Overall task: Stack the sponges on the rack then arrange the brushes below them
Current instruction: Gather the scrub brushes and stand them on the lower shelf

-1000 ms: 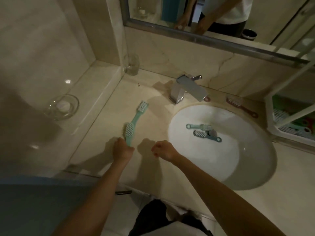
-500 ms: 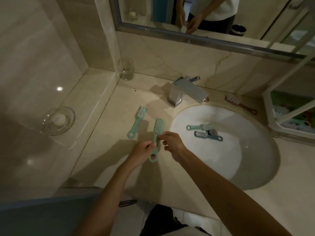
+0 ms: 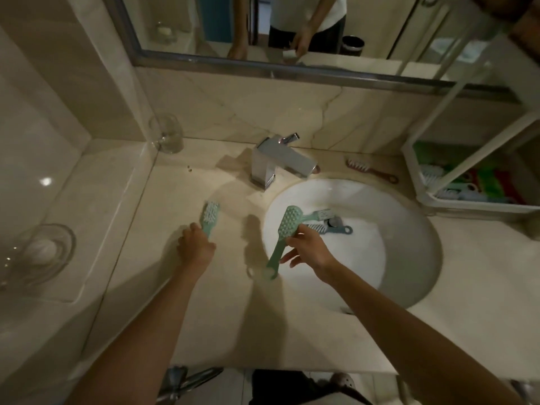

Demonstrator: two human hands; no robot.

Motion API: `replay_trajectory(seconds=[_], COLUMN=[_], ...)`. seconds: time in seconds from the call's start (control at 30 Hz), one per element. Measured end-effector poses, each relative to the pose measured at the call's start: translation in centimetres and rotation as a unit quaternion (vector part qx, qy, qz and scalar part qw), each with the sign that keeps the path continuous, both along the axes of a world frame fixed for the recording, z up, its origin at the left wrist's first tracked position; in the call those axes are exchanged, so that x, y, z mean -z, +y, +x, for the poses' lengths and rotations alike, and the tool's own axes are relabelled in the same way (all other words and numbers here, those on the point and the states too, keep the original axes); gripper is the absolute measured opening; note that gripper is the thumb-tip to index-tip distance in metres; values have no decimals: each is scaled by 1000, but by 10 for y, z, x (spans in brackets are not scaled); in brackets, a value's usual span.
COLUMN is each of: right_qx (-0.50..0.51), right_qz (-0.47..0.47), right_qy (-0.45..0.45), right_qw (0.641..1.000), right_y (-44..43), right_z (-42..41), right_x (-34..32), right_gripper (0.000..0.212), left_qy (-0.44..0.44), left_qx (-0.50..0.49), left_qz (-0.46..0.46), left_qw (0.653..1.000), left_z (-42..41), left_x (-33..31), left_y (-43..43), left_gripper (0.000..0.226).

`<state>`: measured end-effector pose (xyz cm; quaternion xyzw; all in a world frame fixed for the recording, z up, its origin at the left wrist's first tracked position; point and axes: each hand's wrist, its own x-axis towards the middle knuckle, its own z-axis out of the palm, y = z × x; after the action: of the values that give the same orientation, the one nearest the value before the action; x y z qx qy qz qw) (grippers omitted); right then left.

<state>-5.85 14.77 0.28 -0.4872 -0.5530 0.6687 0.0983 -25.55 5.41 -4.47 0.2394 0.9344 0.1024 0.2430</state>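
Observation:
My right hand (image 3: 306, 248) grips a mint green brush (image 3: 283, 235) by its handle, held above the sink's left rim with its bristled head up. My left hand (image 3: 195, 247) is closed over the handle of a second mint green brush (image 3: 209, 216) lying on the counter. Two more brushes, one green (image 3: 317, 215) and one blue (image 3: 336, 229), lie by the drain in the sink (image 3: 403, 258). A reddish brush (image 3: 371, 171) rests on the counter behind the sink. The white rack (image 3: 420, 182) at the right holds more brushes and coloured sponges.
A chrome faucet (image 3: 277, 163) stands behind the sink. A clear glass (image 3: 167, 133) sits in the back left corner, and a glass soap dish (image 3: 41, 252) is on the raised left ledge. A mirror (image 3: 292, 33) runs along the wall.
The brush has passed from my left hand to my right, which moved right over the sink rim. My left hand went back left and closed on the other brush on the counter.

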Motion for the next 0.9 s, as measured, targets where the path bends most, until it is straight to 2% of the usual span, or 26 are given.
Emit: replay_trajectory(seconds=[0.13,0.2,0.33,0.43,0.47,0.57,0.67,0.8,0.9], right_qx=[13,37,118,150,153,154,167,180,171], right_qz=[13,6,5,23,36,99,177,275,326], right_qy=[-18,-13,44,61,56,13,-32,-137,-177], right_qw=[1000,999,992,986,986,983,969,934,913], right_y=[6,10,22,33,37,55,78,119,157], right_z=[19,30,58,86,98,139,185,244,283], right_x=[3,3,-1,-5,-6,-7,-13,-25,-32], right_gripper=[20,18,21,23,19,10,5,19,22], left_qy=[-81,-109,-151,-181,-189,-221,-216,-254,-266], left_qx=[59,47,-62,20,60,131,175,221,235], left_qz=[-19,6,172,260,270,280,288,283,263], left_qw=[995,993,971,948,942,925,916,898,897], left_z=[5,16,55,100,115,158,202,264,311], left_x=[-3,-4,-15,-34,-40,-53,-65,-76,-82], left_y=[3,3,12,23,27,48,74,115,149], left_gripper=[44,40,25,9,13,31,28,16,23])
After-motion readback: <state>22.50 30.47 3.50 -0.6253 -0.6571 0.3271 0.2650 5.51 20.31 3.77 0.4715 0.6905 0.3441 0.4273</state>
